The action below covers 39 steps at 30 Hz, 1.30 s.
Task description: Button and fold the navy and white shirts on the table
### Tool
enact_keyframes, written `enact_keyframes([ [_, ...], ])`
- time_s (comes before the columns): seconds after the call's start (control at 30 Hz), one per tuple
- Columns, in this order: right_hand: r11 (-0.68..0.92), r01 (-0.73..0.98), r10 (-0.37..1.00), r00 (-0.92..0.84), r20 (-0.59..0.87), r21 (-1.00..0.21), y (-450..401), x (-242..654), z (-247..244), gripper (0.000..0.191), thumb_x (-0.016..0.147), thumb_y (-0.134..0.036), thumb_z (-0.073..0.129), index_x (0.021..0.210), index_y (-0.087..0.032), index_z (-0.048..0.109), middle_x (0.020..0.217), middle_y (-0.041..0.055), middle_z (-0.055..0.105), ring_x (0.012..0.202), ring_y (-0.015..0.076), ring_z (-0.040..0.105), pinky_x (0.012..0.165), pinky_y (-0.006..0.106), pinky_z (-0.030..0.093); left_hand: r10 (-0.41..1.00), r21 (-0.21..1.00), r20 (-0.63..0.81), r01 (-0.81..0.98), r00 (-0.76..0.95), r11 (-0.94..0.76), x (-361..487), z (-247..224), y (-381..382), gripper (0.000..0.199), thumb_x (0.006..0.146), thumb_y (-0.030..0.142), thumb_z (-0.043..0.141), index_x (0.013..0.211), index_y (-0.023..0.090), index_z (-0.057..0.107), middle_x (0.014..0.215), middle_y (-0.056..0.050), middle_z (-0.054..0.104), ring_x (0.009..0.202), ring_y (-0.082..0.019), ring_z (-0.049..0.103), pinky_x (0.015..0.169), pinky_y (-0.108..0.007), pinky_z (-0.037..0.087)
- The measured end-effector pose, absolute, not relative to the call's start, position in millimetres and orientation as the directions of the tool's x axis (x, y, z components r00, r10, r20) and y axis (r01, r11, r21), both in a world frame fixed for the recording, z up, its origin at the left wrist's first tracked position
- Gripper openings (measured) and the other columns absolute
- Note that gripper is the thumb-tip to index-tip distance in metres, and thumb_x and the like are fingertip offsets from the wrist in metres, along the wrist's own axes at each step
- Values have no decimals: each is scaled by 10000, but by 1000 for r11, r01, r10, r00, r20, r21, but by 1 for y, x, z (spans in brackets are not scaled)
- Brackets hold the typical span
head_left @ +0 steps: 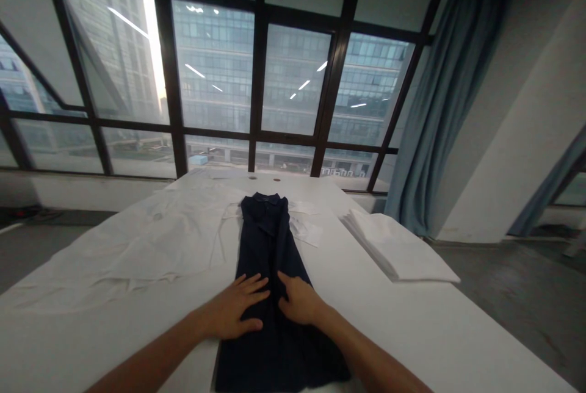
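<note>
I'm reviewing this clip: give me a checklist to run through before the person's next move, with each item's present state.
1. Left hand on the dark garment, fingers spread: ok.
2. Right hand at the garment: ok, fingers partly curled.
3. Right fingers pinching cloth: cannot tell.
4. Collar at the garment's far end: ok.
5. Garment free of creases: not ok, a lengthwise crease shows below the collar.
6. Folded white stack apart from the garment: ok, to its right.
</note>
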State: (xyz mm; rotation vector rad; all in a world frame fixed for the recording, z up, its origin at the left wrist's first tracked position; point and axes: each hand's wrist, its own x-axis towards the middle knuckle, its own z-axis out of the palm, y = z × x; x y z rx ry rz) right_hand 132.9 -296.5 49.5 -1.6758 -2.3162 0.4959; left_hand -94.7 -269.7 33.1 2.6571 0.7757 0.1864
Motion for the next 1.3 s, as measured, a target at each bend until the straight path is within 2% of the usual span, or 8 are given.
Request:
enact_keyframes([
  [0.2, 274, 775, 950, -312, 33, -570, -295, 137, 56, 635, 814, -217, 511, 1433, -129, 399, 717, 28, 686, 598, 152, 604, 570, 232, 456, 564, 373, 80, 500, 822, -782, -98, 48, -278, 569, 804, 597, 587, 1265, 263, 597, 1348, -108, 532, 1237, -294, 486, 1048, -442, 370],
  [0.3, 194, 747, 920, -364, -147, -636, -297, 137, 53, 693, 853, -330, 539, 1459, -64, 334, 612, 8, 640, 495, 130, 562, 485, 212, 435, 572, 368, 66, 513, 818, -776, -91, 56, -293, 595, 688, 638, 679, 1133, 244, 652, 1068, -73, 639, 961, -244, 606, 855, -345, 475],
  [0.4, 85, 714, 856, -409, -315, -695, -299, 139, 50, 759, 891, -414, 513, 1500, -66, 223, 617, 0, 637, 417, 103, 526, 419, 189, 419, 568, 371, -20, 534, 823, -760, -81, 57, -309, 542, 643, 568, 740, 1070, 247, 643, 918, -25, 664, 806, -210, 621, 729, -295, 479],
  [0.6, 126, 724, 853, -428, -298, -679, -297, 144, 46, 753, 871, -345, 569, 1495, -81, 241, 660, 10, 655, 408, 80, 520, 384, 151, 388, 484, 369, 14, 446, 875, -816, -79, 66, -313, 135, 788, 182, 556, 871, 234, 649, 805, 0, 679, 769, -162, 628, 726, -246, 451],
  [0.77, 142, 727, 879, -405, -253, -672, -295, 147, 41, 699, 869, -300, 547, 1480, -96, 275, 686, 32, 673, 449, 102, 570, 395, 158, 401, 547, 455, 111, 447, 830, -770, -85, 84, -313, 125, 797, 185, 528, 836, 202, 646, 715, 6, 647, 646, -121, 582, 639, -212, 434],
  [0.93, 139, 743, 882, -393, -259, -655, -297, 145, 47, 632, 902, -274, 481, 1467, -58, 298, 634, 21, 657, 433, 108, 560, 438, 183, 417, 418, 514, 80, 322, 905, -795, -70, 64, -327, 157, 761, 195, 616, 892, 222, 697, 708, 6, 671, 689, -143, 617, 703, -227, 462],
  [1.13, 263, 824, 962, -263, 72, -502, -303, 132, 62, 358, 922, -409, 462, 944, -148, 705, 729, 65, 696, 638, 143, 629, 551, 215, 382, 406, 605, 47, 297, 913, -739, -68, 65, -308, 222, 867, 331, 559, 993, 231, 712, 879, -25, 716, 777, -151, 646, 727, -233, 475],
  [1.3, 253, 878, 955, -294, -41, -406, -308, 122, 63, 453, 896, -489, 470, 716, -159, 721, 661, 68, 685, 588, 147, 603, 503, 237, 304, 606, 438, 115, 508, 787, -742, -80, 67, -207, 274, 900, 347, 481, 878, 190, 704, 859, -31, 710, 787, -153, 638, 726, -236, 463],
])
